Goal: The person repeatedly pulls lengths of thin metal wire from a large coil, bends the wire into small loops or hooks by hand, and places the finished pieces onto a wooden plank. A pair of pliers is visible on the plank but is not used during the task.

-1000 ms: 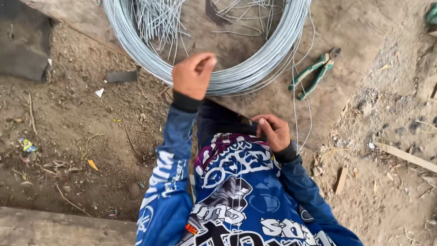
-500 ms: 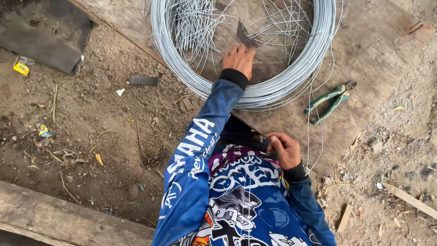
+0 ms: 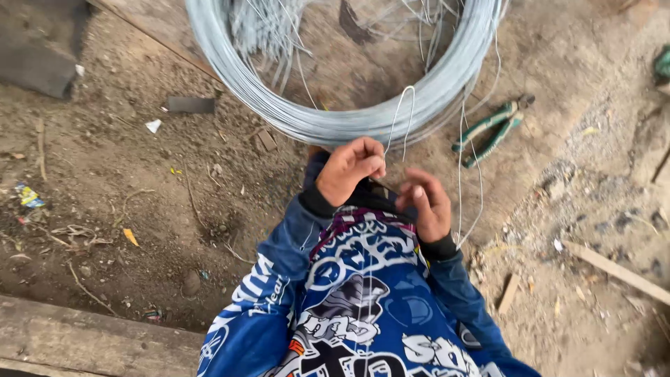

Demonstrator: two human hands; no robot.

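Note:
My left hand (image 3: 349, 169) pinches a thin bent piece of steel wire (image 3: 400, 119) that arches up in a narrow loop. Close beside it, my right hand (image 3: 424, 202) has its fingers curled, touching the lower ends of the same wire above my lap. Both arms wear blue printed sleeves. A large coil of grey steel wire (image 3: 328, 119) lies on the dirt just beyond my hands. Several cut wire pieces (image 3: 269, 31) lie inside the coil.
Green-handled pliers (image 3: 492, 129) lie on the ground right of the coil. A long loose wire (image 3: 460, 181) hangs down by my right hand. A wooden plank (image 3: 84, 338) runs along the bottom left. Dark flat slab (image 3: 38, 49) at top left; scraps and litter dot the soil.
My left hand has pulled back from the coil to my lap, bringing a bent wire piece. My right hand has risen to meet it. The view has shifted closer.

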